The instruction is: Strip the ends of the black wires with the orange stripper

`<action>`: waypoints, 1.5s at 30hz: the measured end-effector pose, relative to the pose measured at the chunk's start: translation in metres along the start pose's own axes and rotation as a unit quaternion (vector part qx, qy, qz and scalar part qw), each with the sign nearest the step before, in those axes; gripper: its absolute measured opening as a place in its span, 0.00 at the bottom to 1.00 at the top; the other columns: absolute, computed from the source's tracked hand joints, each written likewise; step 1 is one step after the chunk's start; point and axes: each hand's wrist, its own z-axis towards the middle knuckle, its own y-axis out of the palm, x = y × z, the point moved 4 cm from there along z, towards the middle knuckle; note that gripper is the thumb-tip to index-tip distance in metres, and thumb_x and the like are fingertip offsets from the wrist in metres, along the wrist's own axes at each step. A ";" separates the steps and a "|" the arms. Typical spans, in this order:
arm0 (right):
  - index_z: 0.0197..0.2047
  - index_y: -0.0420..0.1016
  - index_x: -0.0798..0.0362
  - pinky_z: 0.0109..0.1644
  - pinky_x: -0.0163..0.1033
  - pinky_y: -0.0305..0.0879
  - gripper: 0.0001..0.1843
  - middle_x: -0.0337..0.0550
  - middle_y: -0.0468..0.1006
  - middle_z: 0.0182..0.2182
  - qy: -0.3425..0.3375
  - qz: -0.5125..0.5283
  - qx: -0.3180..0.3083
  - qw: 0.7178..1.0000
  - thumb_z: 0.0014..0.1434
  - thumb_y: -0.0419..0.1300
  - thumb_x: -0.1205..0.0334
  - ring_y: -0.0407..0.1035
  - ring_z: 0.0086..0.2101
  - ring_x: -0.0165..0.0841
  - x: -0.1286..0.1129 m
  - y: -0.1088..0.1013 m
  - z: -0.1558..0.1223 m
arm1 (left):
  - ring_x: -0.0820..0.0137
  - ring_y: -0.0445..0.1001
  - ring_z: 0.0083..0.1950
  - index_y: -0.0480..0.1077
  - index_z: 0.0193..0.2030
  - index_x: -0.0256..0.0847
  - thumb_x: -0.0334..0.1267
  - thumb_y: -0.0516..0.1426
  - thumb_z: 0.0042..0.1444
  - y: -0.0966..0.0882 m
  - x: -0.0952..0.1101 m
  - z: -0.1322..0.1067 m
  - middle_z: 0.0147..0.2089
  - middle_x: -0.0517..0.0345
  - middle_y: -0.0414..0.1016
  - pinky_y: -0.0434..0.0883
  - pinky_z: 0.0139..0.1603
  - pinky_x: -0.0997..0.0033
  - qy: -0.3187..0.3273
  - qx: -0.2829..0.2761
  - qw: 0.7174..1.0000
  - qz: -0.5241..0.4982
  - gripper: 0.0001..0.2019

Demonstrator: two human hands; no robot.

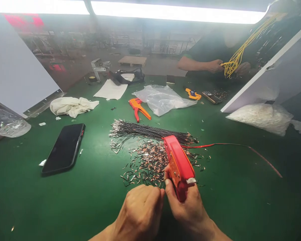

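Note:
My right hand [188, 204] is wrapped round the handles of a red crimping tool [177, 160], whose head points away from me over a pile of small copper terminals [145, 164]. A ring shows on one finger. My left hand [140, 211] is curled into a pinch right beside the tool; what it holds is too small to make out. Behind the terminals lies a bundle of thin black wires [145, 130]. A red wire [230, 145] runs from the tool's head to the right across the green table [240, 194].
A black phone [64, 149] lies at the left. Farther back are an orange tool [138, 107], a clear plastic bag [163, 98], a white cloth [71, 105] and paper [111, 89]. A bag of white parts [262, 117] sits right. Another person [210, 63] opposite handles yellow wires [237, 57].

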 end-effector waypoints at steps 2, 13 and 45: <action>0.41 0.66 0.47 0.38 0.43 0.67 0.13 0.41 0.73 0.34 -0.009 -0.003 0.013 1.000 0.56 0.53 0.75 0.71 0.36 0.41 0.000 0.003 -0.001 | 0.74 0.55 0.20 0.56 0.28 0.43 0.24 0.45 0.69 0.000 0.001 0.000 0.20 0.66 0.59 0.55 0.23 0.71 0.002 0.007 1.000 0.005 0.17; 0.45 0.68 0.48 0.35 0.44 0.70 0.15 0.43 0.77 0.35 0.010 -0.025 0.085 0.996 0.57 0.52 0.72 0.74 0.35 0.41 0.010 0.002 0.003 | 0.74 0.56 0.17 0.59 0.24 0.42 0.26 0.43 0.71 -0.002 0.009 -0.001 0.16 0.64 0.61 0.53 0.21 0.68 0.014 0.035 0.997 0.064 0.22; 0.42 0.71 0.47 0.43 0.35 0.69 0.08 0.35 0.73 0.33 0.124 0.331 -0.052 0.934 0.64 0.62 0.53 0.70 0.35 0.30 -0.012 -0.011 0.017 | 0.79 0.63 0.21 0.67 0.27 0.40 0.35 0.52 0.68 -0.010 -0.018 0.004 0.21 0.67 0.64 0.61 0.24 0.81 -0.203 -0.021 0.968 -0.147 0.15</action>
